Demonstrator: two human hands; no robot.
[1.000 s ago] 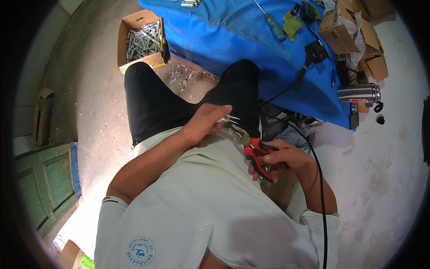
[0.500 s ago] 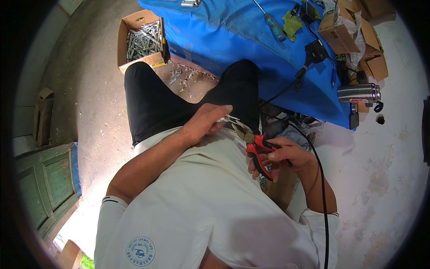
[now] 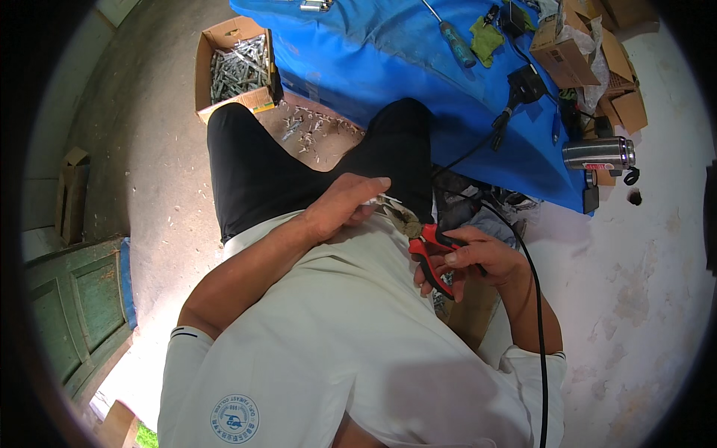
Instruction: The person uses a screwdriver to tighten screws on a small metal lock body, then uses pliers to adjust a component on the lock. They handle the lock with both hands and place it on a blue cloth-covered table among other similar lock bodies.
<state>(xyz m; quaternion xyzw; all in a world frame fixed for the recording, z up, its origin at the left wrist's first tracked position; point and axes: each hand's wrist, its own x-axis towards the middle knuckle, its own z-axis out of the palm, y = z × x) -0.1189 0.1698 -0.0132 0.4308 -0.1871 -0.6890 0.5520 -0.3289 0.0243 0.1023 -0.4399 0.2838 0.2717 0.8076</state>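
Observation:
Over my lap, my left hand (image 3: pixel 345 203) is closed, pinching a small pale piece (image 3: pixel 378 199) between thumb and fingers. Most of that piece is covered by the fingers, so its kind is unclear. My right hand (image 3: pixel 478 261) grips red-and-black-handled pliers (image 3: pixel 411 229). Their metal jaws reach leftward to the piece beside my left fingertips. Whether the jaws touch or only surround it is too small to tell.
A cardboard box (image 3: pixel 203 75) full of small metal pieces stands on the floor ahead. Scattered bits (image 3: pixel 310 134) lie beside it. The blue-covered table (image 3: pixel 351 60) bears a screwdriver (image 3: pixel 457 45) and a steel flask (image 3: pixel 597 154). A black cable (image 3: pixel 539 321) runs past my right arm.
The pliers' jaws have moved slightly up and left and look closer together around the small piece. Both hands stay in nearly the same place.

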